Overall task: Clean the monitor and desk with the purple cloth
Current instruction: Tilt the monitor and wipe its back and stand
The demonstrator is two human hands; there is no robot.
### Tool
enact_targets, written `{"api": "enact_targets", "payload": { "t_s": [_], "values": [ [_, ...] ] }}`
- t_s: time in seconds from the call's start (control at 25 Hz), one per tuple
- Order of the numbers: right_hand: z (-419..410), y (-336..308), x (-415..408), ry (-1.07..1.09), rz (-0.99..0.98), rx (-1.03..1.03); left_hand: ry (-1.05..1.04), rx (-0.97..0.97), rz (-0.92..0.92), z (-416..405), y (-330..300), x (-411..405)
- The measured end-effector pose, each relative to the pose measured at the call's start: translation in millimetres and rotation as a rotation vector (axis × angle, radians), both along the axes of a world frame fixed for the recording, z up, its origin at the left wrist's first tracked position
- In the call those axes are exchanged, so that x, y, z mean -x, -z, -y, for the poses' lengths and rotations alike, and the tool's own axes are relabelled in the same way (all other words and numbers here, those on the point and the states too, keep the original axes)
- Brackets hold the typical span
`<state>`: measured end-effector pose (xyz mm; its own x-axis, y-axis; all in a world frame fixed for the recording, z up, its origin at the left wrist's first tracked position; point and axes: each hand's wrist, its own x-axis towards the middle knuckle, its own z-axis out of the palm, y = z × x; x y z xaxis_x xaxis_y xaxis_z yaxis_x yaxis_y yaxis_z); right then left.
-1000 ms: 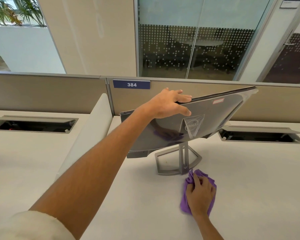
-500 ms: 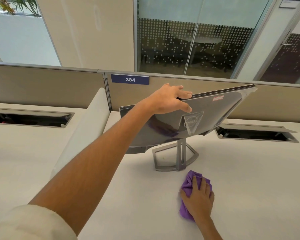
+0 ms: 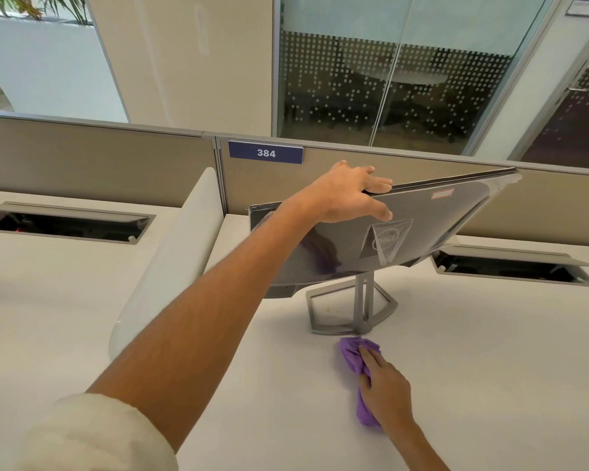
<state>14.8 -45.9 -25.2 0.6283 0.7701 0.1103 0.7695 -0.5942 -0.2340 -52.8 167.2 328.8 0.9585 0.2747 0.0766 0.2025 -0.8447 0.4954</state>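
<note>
The grey monitor point(image 3: 432, 226) stands tilted on its metal stand point(image 3: 363, 300) at the back of the white desk point(image 3: 490, 362), its back side toward me. My left hand point(image 3: 347, 195) holds its top edge, fingers over the rim and thumb on the back panel. The purple cloth point(image 3: 351, 355) lies bunched on the desk just in front of the stand's base. My right hand point(image 3: 385, 392) sits on top of it, fingers closed around the bunched fabric and pressing it onto the desk. Part of the cloth is hidden under my palm.
A beige partition with a blue "384" plate point(image 3: 266, 153) runs behind the desk. Open cable hatches sit at the back right point(image 3: 510, 266) and on the neighbouring desk at left point(image 3: 65, 226). A white divider point(image 3: 170, 260) separates the two desks.
My right hand has slid the cloth a little left across the desk in front of the stand, and the cloth is more bunched. My left hand stays on the monitor's top edge.
</note>
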Motion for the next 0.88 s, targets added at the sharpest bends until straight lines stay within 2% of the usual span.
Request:
{"api": "enact_targets", "payload": {
  "t_s": [0.16,0.28,0.56,0.88],
  "values": [
    [-34.1,-9.3,13.8,-0.209,0.033,-0.095,-0.003,-0.016,-0.022,-0.4,-1.1,0.9],
    [-79.9,-22.2,22.4,-0.291,0.052,-0.077,0.013,-0.024,-0.007,-1.8,0.2,0.1],
    [-150.9,-21.4,16.9,-0.234,0.0,0.28,0.013,-0.021,-0.004,-4.1,1.5,-1.9],
    [-123.1,1.9,28.2,-0.245,0.04,0.255,0.021,-0.02,0.013,-12.1,9.5,-11.0]
  ]
}}
